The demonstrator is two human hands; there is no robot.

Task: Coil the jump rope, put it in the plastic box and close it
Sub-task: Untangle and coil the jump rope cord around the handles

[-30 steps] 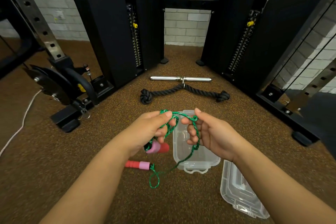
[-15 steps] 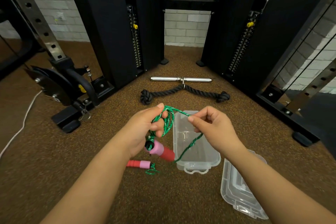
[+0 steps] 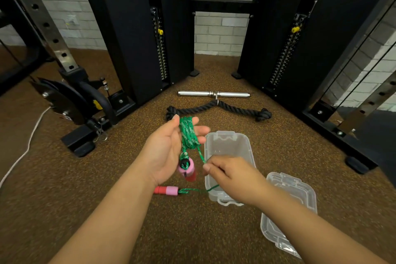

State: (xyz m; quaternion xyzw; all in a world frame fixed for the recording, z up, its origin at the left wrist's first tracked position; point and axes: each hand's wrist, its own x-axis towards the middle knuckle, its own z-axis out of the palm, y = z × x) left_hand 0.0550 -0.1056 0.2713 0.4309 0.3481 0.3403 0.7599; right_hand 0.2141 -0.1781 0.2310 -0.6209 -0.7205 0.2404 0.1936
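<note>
Speckled brown gym flooring stretches under you, with black weight machine columns and a white brick wall behind. Your left hand is held palm up, fingers nearly straight, with the green jump rope wound in several loops around those fingers. From the bottom of the coil hangs one pink and red handle, dangling just below your palm. Your right hand sits lower and to the right of the coil, thumb and fingertips pinching a single strand that runs up to the loops. From that pinch the strand drops down and left to the second handle, which lies on the floor beneath your left wrist. Directly beyond your right hand, partly covered by it, stands the clear plastic box, open and resting on the floor. Its lid lies separately on the floor to the right of your right forearm, just beside the box. Farther out past your left fingertips lie a thick black rope attachment and, beyond it, a short chrome bar. A white cord trails across the floor far to the left.
</note>
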